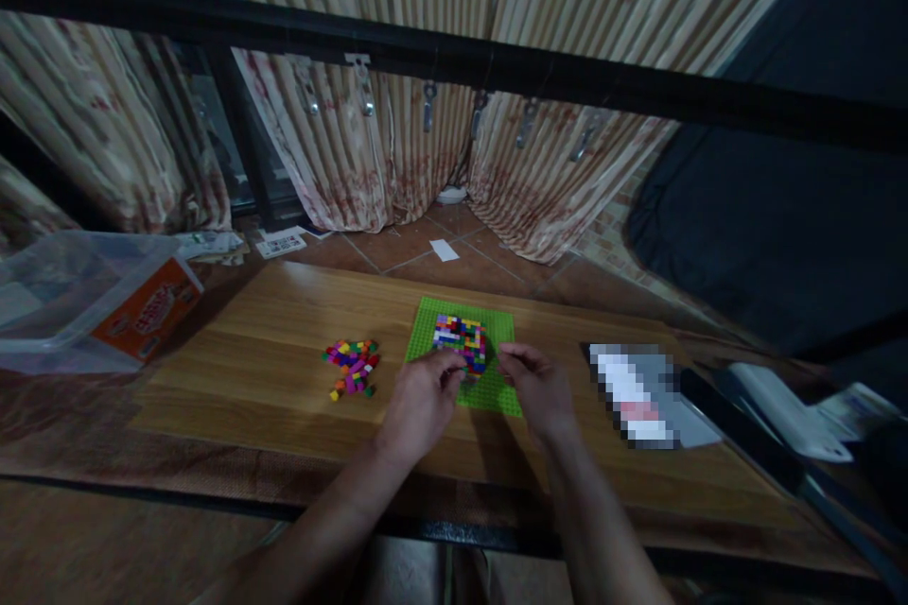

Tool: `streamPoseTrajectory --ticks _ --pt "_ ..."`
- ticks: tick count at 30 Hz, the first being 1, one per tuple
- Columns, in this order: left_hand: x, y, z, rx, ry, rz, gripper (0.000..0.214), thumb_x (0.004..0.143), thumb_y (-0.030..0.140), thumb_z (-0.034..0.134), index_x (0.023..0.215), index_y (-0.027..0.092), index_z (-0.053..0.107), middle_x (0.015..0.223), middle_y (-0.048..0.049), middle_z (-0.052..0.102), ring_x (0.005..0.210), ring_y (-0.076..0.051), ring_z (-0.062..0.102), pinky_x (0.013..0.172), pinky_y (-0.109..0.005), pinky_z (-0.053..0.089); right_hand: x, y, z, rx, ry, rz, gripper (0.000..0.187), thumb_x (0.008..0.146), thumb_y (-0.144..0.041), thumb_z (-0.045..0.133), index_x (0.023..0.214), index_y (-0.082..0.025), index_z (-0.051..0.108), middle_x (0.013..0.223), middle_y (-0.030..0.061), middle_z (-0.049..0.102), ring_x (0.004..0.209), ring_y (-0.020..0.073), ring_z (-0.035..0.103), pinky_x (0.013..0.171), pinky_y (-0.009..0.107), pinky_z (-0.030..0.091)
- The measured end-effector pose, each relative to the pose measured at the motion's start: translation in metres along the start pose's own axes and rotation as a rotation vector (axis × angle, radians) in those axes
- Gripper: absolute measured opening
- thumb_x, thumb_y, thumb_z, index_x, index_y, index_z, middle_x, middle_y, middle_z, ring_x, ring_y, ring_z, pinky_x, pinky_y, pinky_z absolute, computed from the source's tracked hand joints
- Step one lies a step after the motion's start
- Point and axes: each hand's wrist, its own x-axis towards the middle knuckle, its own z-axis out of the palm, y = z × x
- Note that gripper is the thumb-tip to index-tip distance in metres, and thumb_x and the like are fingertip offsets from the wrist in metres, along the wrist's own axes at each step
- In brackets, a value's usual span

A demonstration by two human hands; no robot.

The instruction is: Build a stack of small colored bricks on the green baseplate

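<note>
A block structure of small multicoloured toy bricks stands on a green studded baseplate on the wooden board. My left hand is at the structure's near side, thumb and fingers pinched together. Whether a brick is between those fingertips is too small to make out. At the baseplate's right edge, apart from the structure, my right hand also holds its thumb and fingertips together; what they grip, if anything, does not show. Left of the baseplate lies a loose pile of coloured bricks.
The wooden board rests on a table. A clear plastic bin with an orange label stands at the left. On the right lie a grey blurred packet and a white object. A dark bar with metal clips crosses ahead.
</note>
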Motion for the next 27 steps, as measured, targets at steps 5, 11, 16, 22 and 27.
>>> streamPoseTrajectory --ticks 5,11,16,22,27 --pt "0.004 0.001 0.006 0.169 -0.031 0.094 0.020 0.087 0.013 0.049 0.094 0.020 0.067 0.097 -0.0032 0.070 0.090 -0.016 0.065 0.082 -0.027 0.048 0.000 0.002 0.002 -0.032 0.003 0.026 0.024 0.060 -0.033 0.068 0.078 -0.019 0.073 0.064 0.0003 0.068 0.058 0.0160 0.060 0.059 0.029 0.045" --pt "0.006 0.002 0.010 0.316 -0.080 0.126 0.022 0.089 0.014 0.045 0.099 0.021 0.065 0.100 -0.0045 0.067 0.091 -0.017 0.064 0.083 -0.029 0.049 -0.001 0.002 0.002 -0.033 -0.028 0.054 0.026 0.060 -0.033 0.068 0.082 -0.019 0.073 0.067 0.0015 0.070 0.060 0.0177 0.063 0.060 0.030 0.046" --pt "0.005 0.004 0.013 0.404 -0.056 0.093 0.022 0.088 0.015 0.049 0.105 0.021 0.060 0.103 -0.0049 0.068 0.092 -0.019 0.065 0.081 -0.029 0.049 -0.002 0.003 0.003 -0.048 -0.060 0.060 0.026 0.061 -0.031 0.067 0.083 -0.018 0.073 0.065 0.0007 0.068 0.062 0.0171 0.062 0.060 0.029 0.046" --pt "0.004 0.005 0.017 0.429 -0.005 0.039 0.016 0.089 0.019 0.051 0.102 0.021 0.059 0.095 -0.0030 0.070 0.087 -0.018 0.066 0.076 -0.027 0.049 -0.002 0.005 0.005 -0.031 -0.104 0.066 0.025 0.061 -0.031 0.067 0.083 -0.019 0.073 0.065 0.0004 0.068 0.061 0.0164 0.061 0.061 0.029 0.045" --pt "0.003 0.003 0.018 0.440 0.023 0.080 0.016 0.092 0.022 0.047 0.095 0.022 0.063 0.094 -0.0021 0.070 0.086 -0.017 0.065 0.074 -0.026 0.047 -0.004 0.004 0.008 0.023 -0.111 0.081 0.023 0.059 -0.030 0.068 0.079 -0.019 0.073 0.064 -0.0004 0.067 0.060 0.0157 0.059 0.061 0.028 0.044"
